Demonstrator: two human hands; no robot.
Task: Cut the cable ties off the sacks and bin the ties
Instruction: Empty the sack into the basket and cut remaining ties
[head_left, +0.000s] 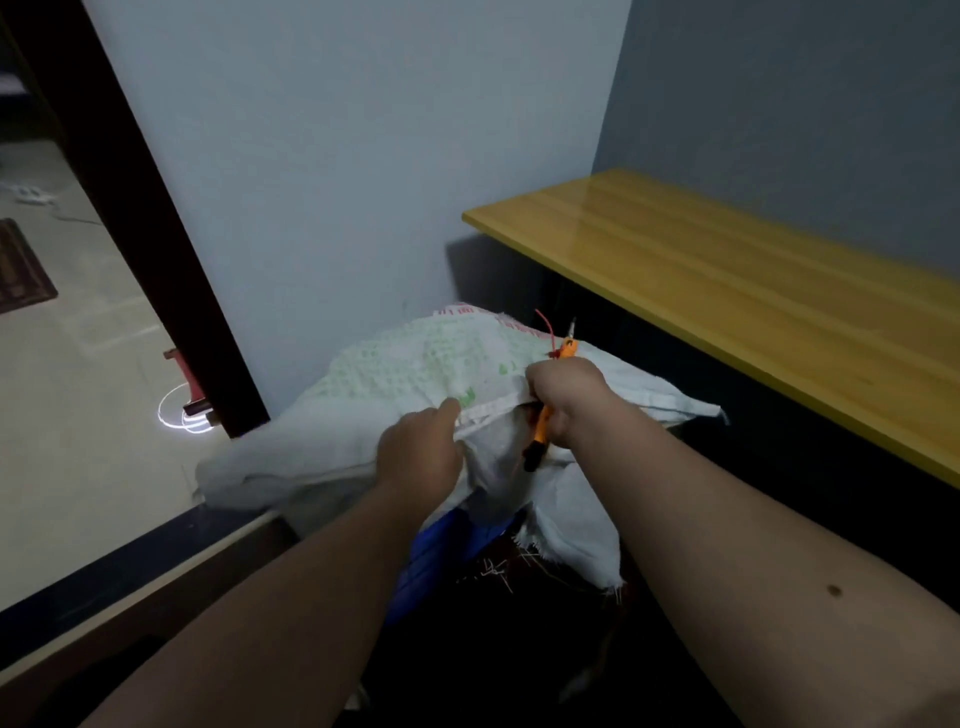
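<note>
Woven white fabric, printed green, is what I'm working on: the sack (415, 374) lies slumped just left of the yellow bench (727, 291). My left hand (418, 452) pinches its stitched hem, and my right hand (566, 397) is clenched round the orange-handled cutters (540, 431). Their tip is at the red cable tie (548, 332), on the sack's end nearest the bench. The tie looks uncut (though the blades are too small to read). So, in my judgement, cutting and binning both remain; I see no bin.
</note>
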